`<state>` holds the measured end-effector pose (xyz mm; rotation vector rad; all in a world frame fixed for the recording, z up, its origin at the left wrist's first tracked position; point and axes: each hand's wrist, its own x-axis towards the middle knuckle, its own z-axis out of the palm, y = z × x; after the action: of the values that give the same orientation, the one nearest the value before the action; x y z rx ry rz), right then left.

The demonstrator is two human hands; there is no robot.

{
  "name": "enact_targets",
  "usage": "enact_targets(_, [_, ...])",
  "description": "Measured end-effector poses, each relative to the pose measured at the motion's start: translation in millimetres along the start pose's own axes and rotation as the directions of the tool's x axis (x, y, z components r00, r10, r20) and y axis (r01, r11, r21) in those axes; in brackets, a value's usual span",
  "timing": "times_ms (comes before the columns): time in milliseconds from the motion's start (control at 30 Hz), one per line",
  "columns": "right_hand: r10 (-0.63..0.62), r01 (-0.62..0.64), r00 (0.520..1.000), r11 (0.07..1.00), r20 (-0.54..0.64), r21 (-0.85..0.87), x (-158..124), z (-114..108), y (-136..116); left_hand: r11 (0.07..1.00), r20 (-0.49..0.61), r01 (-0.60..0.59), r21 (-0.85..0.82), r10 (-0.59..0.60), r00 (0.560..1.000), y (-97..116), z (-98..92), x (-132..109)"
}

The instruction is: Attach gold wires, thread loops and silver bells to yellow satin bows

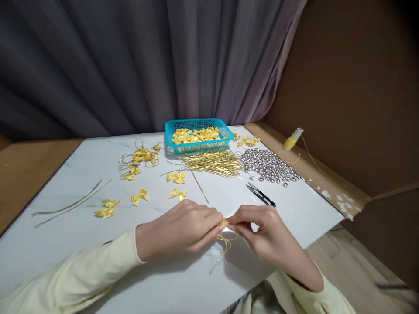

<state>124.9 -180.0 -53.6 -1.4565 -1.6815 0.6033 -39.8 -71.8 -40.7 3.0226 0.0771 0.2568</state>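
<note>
My left hand (190, 224) and my right hand (263, 224) meet over the front of the table, both closed in a pinch. Between their fingertips is a small yellow ribbon bow (224, 221), mostly covered by the fingers. Thin gold cord (226, 245) dangles in loops beneath it. Beyond my left hand lie loose yellow bows, among them one bow (177, 194) close to the knuckles. Black thread snips (261, 194) rest just past my right hand.
A turquoise basket (199, 148) of yellow bows stands at the back. Before it lies a bundle of gold cords (212, 163), with silver beads (268, 165) to the right. Bows with cord loops (144, 155) are heaped left. A yellow thread spool (292, 139) stands at the right edge.
</note>
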Motion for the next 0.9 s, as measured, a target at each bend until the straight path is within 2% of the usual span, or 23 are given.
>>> enact_targets(100, [0.023, -0.023, 1.000, 1.000, -0.004, -0.016, -0.5, -0.2, -1.5, 0.997, 0.015, 0.056, -0.049, -0.055, 0.998, -0.4, -0.9, -0.3])
enact_targets(333, [0.019, -0.020, 1.000, 1.000, -0.023, -0.021, 0.7, -0.9, -2.9, 0.941, 0.061, 0.150, -0.302, -0.138, 0.989, -3.2, 1.7, -1.8])
enact_targets(600, [0.053, -0.053, 0.998, 0.998, -0.019, -0.023, 1.6, -0.9, -4.1, 0.787, 0.078, 0.270, -0.555, -0.274, 0.959, 0.0, 1.7, 2.5])
enact_targets(900, [0.114, -0.114, 0.993, 0.993, 0.005, 0.026, 2.6, -2.9, -5.0, 0.613, 0.121, 0.363, -0.702, -0.399, 0.909, 2.9, -4.6, 5.9])
